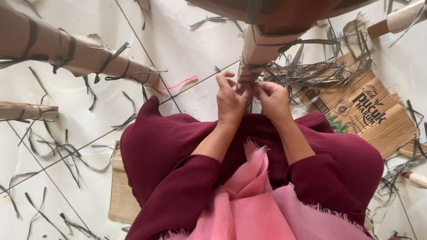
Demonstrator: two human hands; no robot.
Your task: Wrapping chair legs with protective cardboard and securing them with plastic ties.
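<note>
My left hand [230, 98] and my right hand [272, 98] meet at the lower end of a cardboard-wrapped leg [258, 51] bound with dark plastic strapping [284, 43]. The fingers of both hands pinch at the strapping where the leg ends, just above my lap. My dark red dress [169, 146] and a pink scarf [249, 200] fill the lower middle of the view. What exactly lies between the fingertips is hidden.
A second cardboard-wrapped leg [75, 53] reaches in from the upper left, a third [26, 111] from the left edge. Cut strap pieces [58, 149] litter the white tiled floor. A flat printed cardboard sheet [369, 111] lies at right, another cardboard sheet [120, 195] under me. A red strand [180, 83] lies nearby.
</note>
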